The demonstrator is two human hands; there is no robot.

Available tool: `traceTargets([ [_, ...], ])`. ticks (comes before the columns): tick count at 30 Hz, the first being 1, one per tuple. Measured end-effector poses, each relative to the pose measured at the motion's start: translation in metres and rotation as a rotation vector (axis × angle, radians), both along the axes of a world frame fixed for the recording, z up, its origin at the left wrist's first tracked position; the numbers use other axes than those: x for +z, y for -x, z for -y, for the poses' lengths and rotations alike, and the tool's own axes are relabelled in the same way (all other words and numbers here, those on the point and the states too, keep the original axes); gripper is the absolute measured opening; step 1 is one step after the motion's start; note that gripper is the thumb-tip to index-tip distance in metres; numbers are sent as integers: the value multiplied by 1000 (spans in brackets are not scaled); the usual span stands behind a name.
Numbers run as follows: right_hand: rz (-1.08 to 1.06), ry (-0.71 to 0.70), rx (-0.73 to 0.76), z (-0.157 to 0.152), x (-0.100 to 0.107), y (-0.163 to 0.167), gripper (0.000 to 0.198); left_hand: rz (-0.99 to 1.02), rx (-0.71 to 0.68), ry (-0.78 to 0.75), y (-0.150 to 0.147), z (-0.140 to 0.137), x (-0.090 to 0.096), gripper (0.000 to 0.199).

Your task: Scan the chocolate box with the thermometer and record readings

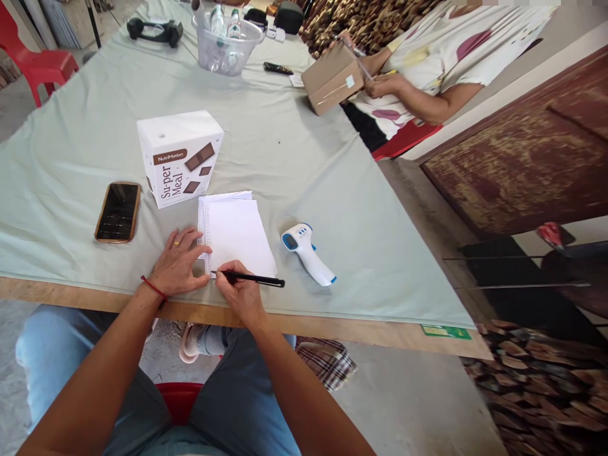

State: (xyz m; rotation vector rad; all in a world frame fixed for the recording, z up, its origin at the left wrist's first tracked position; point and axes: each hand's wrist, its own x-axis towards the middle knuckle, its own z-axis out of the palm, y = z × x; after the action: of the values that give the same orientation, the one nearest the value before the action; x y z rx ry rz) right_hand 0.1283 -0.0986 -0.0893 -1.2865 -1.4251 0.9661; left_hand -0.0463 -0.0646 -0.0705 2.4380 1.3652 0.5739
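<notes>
My right hand (240, 292) grips a black pen (261, 279), its tip at the lower left of a white notepad (235, 234). Small rows of marks run down the pad's left edge; I cannot read them. Spread on the pad's left edge and the cloth is my left hand (182, 261), fingers apart, with a ring and a red wrist cord. Behind the pad stands a white "Su-per Meal" box (183, 158). A smartphone (118, 212) with a dark screen lies to the left. To the right rests a white and blue infrared thermometer (308, 253).
Across the table, another person holds a cardboard box (332, 79). A clear plastic basket (225, 47) with bottles stands at the far end, beside a black dumbbell (154, 31). A dark slim object (278, 68) lies near it. The table's wooden front edge (332, 329) is close to my lap.
</notes>
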Motion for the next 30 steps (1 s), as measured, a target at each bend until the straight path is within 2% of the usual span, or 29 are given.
traceTargets([
  [5,7,-43,-42,1,0,1,6,-25,-2,-5,1,-1,1,47],
  [9,50,-220,-145,2,4,-2,7,-37,7,1,1,-1,1,47],
  [11,129,-328,-119,-3,6,-9,11,-35,13,3,1,-1,1,47],
  [14,314,-427,-26,-24,7,-27,23,-31,19,8,2,-1,1,46],
  [17,542,-440,47,-55,9,-50,41,-32,24,2,5,0,2,45],
  [20,689,-504,55,-80,14,-72,53,-21,20,-26,9,-2,2,44],
  [21,712,-532,9,-85,15,-79,53,-12,18,-36,10,-2,1,44],
  [23,746,-553,-192,-86,15,-92,48,10,17,-51,12,-3,-1,44],
  [25,798,-496,-470,-80,8,-104,40,40,11,-52,11,-3,-3,42],
  [27,860,-387,-663,-70,-4,-114,37,112,11,-39,10,-4,-6,40],
  [29,900,-296,-707,-60,-15,-119,39,267,67,-31,13,-8,-8,39],
  [30,909,-266,-700,-57,-19,-121,39,367,141,-51,16,-12,-9,39],
])
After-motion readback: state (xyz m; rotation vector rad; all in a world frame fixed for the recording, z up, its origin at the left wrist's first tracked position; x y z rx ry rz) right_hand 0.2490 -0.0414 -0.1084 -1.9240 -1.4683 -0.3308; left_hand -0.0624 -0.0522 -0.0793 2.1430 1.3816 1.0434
